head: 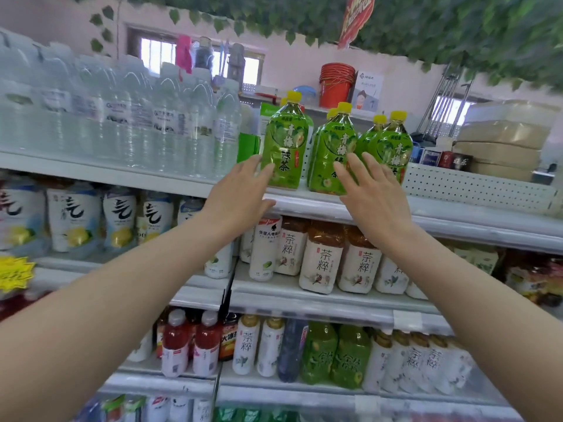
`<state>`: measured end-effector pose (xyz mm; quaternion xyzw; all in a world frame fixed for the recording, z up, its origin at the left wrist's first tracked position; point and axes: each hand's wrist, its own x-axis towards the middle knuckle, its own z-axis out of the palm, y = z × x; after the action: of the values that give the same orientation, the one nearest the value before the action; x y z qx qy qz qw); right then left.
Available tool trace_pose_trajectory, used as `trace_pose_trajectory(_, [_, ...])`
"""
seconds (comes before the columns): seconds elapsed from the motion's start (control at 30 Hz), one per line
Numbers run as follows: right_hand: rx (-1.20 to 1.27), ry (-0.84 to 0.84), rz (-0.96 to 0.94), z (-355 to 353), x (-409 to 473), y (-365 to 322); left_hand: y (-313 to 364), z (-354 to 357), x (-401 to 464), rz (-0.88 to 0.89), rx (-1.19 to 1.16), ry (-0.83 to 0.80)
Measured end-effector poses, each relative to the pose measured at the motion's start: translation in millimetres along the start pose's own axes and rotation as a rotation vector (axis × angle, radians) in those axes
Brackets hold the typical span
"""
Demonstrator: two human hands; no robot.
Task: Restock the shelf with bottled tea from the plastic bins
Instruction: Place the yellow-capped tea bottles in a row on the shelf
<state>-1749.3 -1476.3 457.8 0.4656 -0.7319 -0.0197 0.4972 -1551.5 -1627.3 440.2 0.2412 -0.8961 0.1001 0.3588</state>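
Several large green tea bottles with yellow caps stand on the top shelf (304, 197): a left one (288, 141), a middle one (333, 144) and a right one (393, 144), with more behind them. My left hand (240, 196) is raised with straight fingers, its fingertips at the lower left side of the left bottle. My right hand (373, 190) is spread open in front of the middle and right bottles, covering their lower labels. Neither hand grips anything. No plastic bin is in view.
Clear water bottles (137, 117) fill the top shelf to the left. Lower shelves hold white-labelled tea bottles (323, 260), red drinks (189, 342) and smaller green bottles (332, 354). A red bucket (336, 85) stands behind. A perforated white panel (475, 187) runs to the right.
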Motion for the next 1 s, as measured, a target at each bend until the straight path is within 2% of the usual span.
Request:
trace_pose_trajectory(0.2, [0.024, 0.003, -0.023, -45.0, -38.2, -34.6, -26.9, -25.1, -62.4, 0.054, 0.042, 0.025])
trace_pose_trajectory(0.37, [0.103, 0.015, -0.107, -61.7, -92.2, -90.9, -53.4, -29.3, -142.9, 0.093, 0.057, 0.01])
trace_pose_trajectory(0.57, [0.356, -0.056, -0.226, -37.9, -187.5, -198.4, -94.9, 10.3, -267.4, -0.034, -0.047, -0.111])
trace_pose_trajectory(0.83, [0.769, -0.471, -0.324, 33.9, -333.1, -357.9, -132.2, 119.3, -448.9, -0.358, -0.157, -0.399])
trace_pose_trajectory(1.0, [0.846, -0.975, -0.34, 84.8, -437.5, -434.2, -131.5, 183.1, -547.0, -0.603, -0.234, -0.615])
